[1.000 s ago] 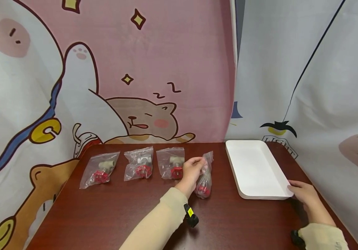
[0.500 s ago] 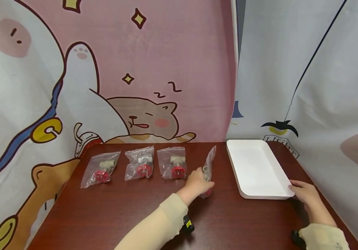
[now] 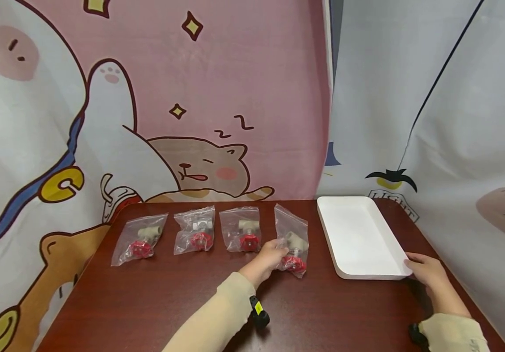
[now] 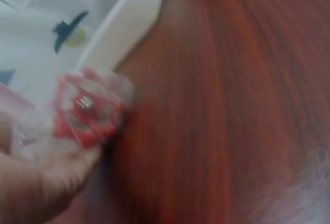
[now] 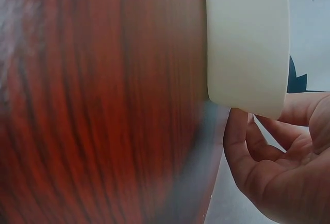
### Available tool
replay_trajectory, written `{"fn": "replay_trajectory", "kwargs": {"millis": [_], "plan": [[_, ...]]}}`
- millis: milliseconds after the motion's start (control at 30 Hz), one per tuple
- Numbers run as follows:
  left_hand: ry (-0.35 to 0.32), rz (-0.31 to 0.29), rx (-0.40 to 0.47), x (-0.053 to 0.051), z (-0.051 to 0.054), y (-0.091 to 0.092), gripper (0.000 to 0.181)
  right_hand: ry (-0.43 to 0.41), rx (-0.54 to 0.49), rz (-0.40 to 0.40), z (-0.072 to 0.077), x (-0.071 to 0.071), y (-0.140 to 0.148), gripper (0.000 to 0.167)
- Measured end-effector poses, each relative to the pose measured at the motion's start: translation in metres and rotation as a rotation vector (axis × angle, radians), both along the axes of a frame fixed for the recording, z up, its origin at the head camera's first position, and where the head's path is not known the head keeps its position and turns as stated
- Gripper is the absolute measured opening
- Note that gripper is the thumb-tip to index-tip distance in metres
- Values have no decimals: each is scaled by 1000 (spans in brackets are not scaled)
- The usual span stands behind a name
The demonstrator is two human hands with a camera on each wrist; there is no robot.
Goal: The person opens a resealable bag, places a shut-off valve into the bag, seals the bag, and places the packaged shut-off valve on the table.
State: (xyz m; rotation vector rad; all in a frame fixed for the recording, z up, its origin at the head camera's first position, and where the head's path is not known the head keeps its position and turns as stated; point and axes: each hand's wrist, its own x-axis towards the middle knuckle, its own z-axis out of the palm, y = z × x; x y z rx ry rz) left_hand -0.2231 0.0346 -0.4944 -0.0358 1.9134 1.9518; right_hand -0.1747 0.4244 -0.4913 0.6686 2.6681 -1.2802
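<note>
My left hand (image 3: 270, 256) pinches the left side of a clear plastic bag (image 3: 283, 220) holding a valve (image 3: 295, 247) with a beige body and red handwheel. In the left wrist view the bagged red handwheel (image 4: 87, 108) is blurred beside the thumb. To the right lies a shallow white tray (image 3: 367, 239). At its near right corner my right hand (image 3: 430, 274) grips the tray, thumb by the rim. From the right wrist, curled fingers (image 5: 240, 136) meet the lower edge of the tray wall (image 5: 247, 44).
Three more bagged valves, the left one (image 3: 142, 239), the middle one (image 3: 197, 232) and the right one (image 3: 243, 230), lie in a row on the brown table (image 3: 155, 303). A printed cartoon curtain (image 3: 235, 73) hangs right behind the table.
My left hand shifted its hold from the bag's upper part to its left side. The bag turned from narrow and bunched to flat, its valve facing up. My right hand stayed at the tray.
</note>
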Motion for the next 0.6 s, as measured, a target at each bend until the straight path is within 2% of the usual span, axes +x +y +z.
{"fn": "replay_trajectory", "kwargs": {"millis": [133, 233, 400, 600], "plan": [[-84, 46, 180, -7, -13, 5, 33, -7, 3, -7, 2, 0, -3, 56], [-101, 67, 208, -11, -16, 8, 41, -7, 10, -10, 3, 1, -4, 56], [-98, 92, 165, -17, -16, 14, 46, -14, 21, -2, 4, 1, -4, 56], [34, 101, -24, -19, -13, 26, 31, -1, 27, 2, 3, 2, -4, 56]]}}
